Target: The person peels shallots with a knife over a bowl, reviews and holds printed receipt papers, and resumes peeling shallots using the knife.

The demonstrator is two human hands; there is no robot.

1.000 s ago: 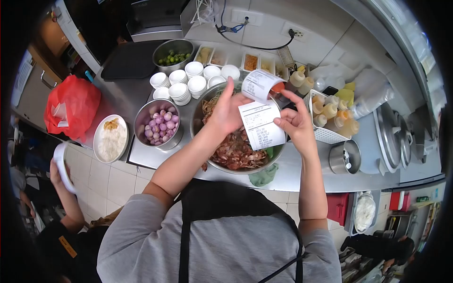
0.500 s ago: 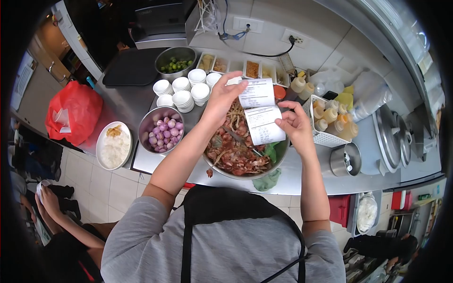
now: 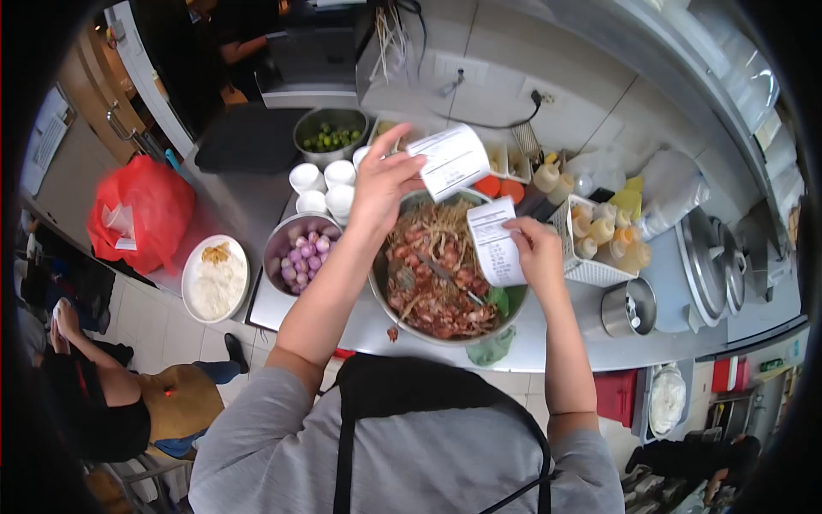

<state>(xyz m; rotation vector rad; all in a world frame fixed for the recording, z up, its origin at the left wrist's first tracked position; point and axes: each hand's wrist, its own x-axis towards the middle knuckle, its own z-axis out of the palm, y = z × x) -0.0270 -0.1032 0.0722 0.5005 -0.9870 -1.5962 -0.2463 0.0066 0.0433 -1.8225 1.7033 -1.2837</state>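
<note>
My left hand (image 3: 385, 180) pinches a curled printed receipt (image 3: 451, 163) by its left edge. A second receipt (image 3: 495, 245) is gripped at its right side by my right hand (image 3: 539, 250). Both slips are held apart above a large metal bowl (image 3: 414, 334) of reddish-brown peelings (image 3: 428, 295), which look like shallot skins. A knife (image 3: 438, 267) lies across the peelings, and something green (image 3: 498, 300) rests at the bowl's right side. Left of my left forearm stands a smaller bowl (image 3: 274, 257) of peeled shallots (image 3: 304, 257).
A plate of rice (image 3: 214, 287) and a red plastic bag (image 3: 150, 210) sit on the left. White cups (image 3: 308, 178) and a bowl of green limes (image 3: 330, 139) stand behind. On the right are a basket of bottles (image 3: 591, 274) and a steel pot (image 3: 629, 307). Other people are at far left.
The two receipts, one above the other before, have separated: my left hand tilted its slip up and left, while my right hand turned the other. The view shifted slightly.
</note>
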